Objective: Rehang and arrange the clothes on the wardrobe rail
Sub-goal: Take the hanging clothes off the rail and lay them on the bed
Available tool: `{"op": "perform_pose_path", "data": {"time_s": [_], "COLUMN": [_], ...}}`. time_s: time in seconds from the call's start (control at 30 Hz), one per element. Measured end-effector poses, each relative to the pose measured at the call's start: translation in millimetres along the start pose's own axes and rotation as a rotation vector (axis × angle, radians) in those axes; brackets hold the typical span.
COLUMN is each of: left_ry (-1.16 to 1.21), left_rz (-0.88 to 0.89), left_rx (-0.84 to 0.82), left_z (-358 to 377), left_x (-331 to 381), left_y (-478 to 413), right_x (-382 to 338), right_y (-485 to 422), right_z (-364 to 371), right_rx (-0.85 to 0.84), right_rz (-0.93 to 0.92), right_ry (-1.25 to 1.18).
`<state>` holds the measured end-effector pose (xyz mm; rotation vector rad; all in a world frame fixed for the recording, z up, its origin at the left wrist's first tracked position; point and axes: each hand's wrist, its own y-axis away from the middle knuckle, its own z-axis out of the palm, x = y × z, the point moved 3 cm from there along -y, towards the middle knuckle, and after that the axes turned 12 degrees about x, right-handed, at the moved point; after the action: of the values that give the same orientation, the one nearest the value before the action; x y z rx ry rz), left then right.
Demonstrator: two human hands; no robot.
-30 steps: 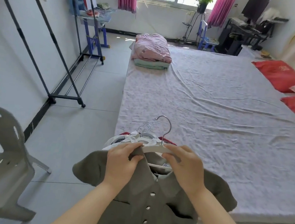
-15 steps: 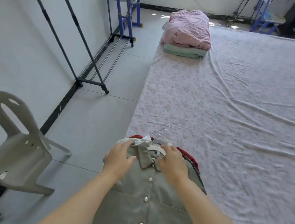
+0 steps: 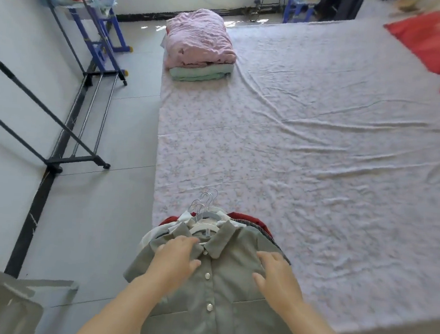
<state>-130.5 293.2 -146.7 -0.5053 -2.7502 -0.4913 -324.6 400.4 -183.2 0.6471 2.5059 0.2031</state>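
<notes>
Pale grey floor tiles (image 3: 119,211) fill the left of the room, and a wide bed (image 3: 321,149) under a rumpled, faintly flowered sheet fills the right. At the bed's far left corner a folded pink blanket (image 3: 198,39) sits on a folded mint-green blanket (image 3: 200,73). 2 red pillows (image 3: 432,39) lie at the far right edge, blurred. Against the left wall stands a black clothes rack (image 3: 77,158); only its slanted poles and wheeled base show, its rail out of view. Beyond it is a blue-framed stand (image 3: 103,31), and a grey plastic chair (image 3: 2,305) fills the lower left corner.

On the bed's near left corner lies a pile of hung clothes (image 3: 249,220), their metal hooks (image 3: 205,200) bunched together and pointing away. A grey-green shirt (image 3: 215,299), buttoned, lies face up on top of the pile on a white hanger (image 3: 204,229).

The left hand (image 3: 176,259) rests flat on the shirt just below the collar's left wing, fingers stretched out. The right hand (image 3: 275,281) lies on the shirt's other shoulder, fingers spread and gripping nothing.

1 second ago both hands held the hanger up with the shirt dangling above the pile. Half a second ago the shirt was down and both hands sat close together at the collar; since then they have slid apart toward the shoulders.
</notes>
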Motion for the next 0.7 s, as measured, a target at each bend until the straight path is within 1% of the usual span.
{"op": "perform_pose_path", "data": {"time_s": [0.13,0.23,0.37,0.5,0.7], "left_ry": [-0.080,-0.138,-0.206,-0.256,-0.289], "left_rz": [0.204,0.405,0.696,0.958,1.283], "left_rx": [-0.046,-0.109,-0.187,-0.250,-0.440], "left_z": [6.2,14.4,25.1,42.9,88.9], "left_x": [25.8,48.7,83.6,121.8,181.5], "left_y": [-1.6,10.2,45.7,109.9,237.6], "right_x": [23.9,34.1,38.2,42.9,51.6], "right_y": [45.0,93.2,182.2,291.7,464.2], "right_z": [-13.8,-15.9,-10.0,2.3,34.8], "right_rx": [0.120,0.243,0.432,0.563,0.743], "right_rz": [0.185,0.335,0.566,0.780,1.165], "right_ry": [-0.079,-0.100,-0.117,-0.106,-0.128]}}
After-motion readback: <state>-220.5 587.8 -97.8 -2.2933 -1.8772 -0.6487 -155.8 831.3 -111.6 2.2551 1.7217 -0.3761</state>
